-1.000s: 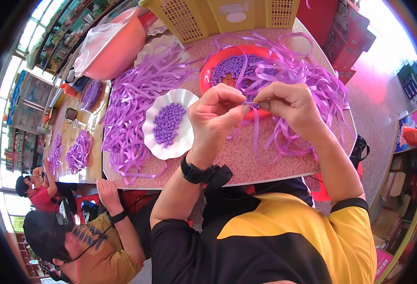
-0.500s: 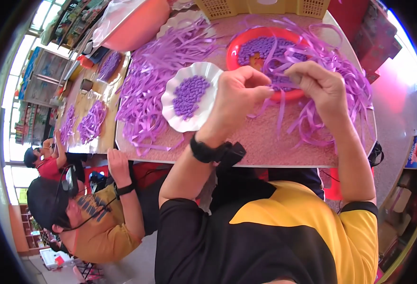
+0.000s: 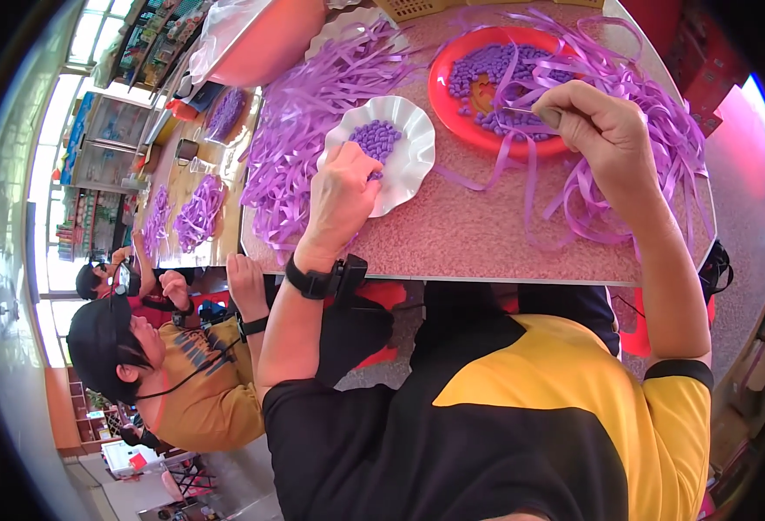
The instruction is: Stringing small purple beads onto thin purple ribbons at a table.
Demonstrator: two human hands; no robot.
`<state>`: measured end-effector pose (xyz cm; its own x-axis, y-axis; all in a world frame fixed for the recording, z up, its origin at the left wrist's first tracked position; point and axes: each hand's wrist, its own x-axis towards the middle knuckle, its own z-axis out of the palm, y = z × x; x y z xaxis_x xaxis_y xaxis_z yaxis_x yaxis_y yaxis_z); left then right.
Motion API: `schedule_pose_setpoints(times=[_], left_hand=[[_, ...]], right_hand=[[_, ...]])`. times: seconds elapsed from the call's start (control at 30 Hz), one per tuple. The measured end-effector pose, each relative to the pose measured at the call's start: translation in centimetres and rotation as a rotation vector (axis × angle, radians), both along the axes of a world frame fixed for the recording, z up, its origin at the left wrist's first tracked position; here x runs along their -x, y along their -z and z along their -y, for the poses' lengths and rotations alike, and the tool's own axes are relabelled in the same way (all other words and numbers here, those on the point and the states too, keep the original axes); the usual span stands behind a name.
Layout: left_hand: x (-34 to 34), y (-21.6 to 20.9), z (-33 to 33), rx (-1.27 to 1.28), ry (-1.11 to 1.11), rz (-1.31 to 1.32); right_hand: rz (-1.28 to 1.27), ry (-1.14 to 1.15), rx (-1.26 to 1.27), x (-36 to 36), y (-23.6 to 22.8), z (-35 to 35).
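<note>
My left hand (image 3: 343,191) reaches over a white wavy-rimmed plate (image 3: 410,161), its fingers curled down at the small purple beads (image 3: 375,137). One or more beads show beside its fingertips; whatever it grips is hidden. Above a red plate (image 3: 442,108), my right hand (image 3: 598,130) is closed in a pinch. A thin, pale, needle-like piece (image 3: 518,109) sticks out leftward from its fingertips. Beneath it, the red plate holds more purple beads (image 3: 487,65), with purple ribbons (image 3: 669,130) draped across and spilling off to the right.
A heap of purple ribbons (image 3: 291,165) covers the table's left part. Behind stand a pink basin (image 3: 261,39) and a yellow crate (image 3: 452,7). To my left a person in a mustard shirt (image 3: 204,391) sits close, near a wooden table (image 3: 178,165) with more ribbons.
My left hand has moved away from my right hand, leftward and down to the beads on the white plate. The right hand stays pinched over the red plate. The view has shifted slightly.
</note>
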<state>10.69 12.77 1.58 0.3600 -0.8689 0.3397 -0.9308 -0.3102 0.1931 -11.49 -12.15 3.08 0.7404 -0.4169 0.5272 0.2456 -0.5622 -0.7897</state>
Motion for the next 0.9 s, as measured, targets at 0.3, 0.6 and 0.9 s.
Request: schedule_pose_setpoints(times=[0.3, 0.6, 0.9], left_hand=[[-1.1, 1.5, 0.9, -0.039, 0.023, 0.174], [3.8, -1.1, 7.0, 0.681, 0.244, -2.047], [7.7, -0.4, 13.0, 0.778, 0.446, -2.26]], right_hand=[[-0.042, 0.004, -0.002, 0.2, -0.5, 0.1], [0.019, -0.079, -0.06, 0.1, -0.5, -0.5], [-0.017, -0.006, -0.215, -0.2, -0.5, -0.3]])
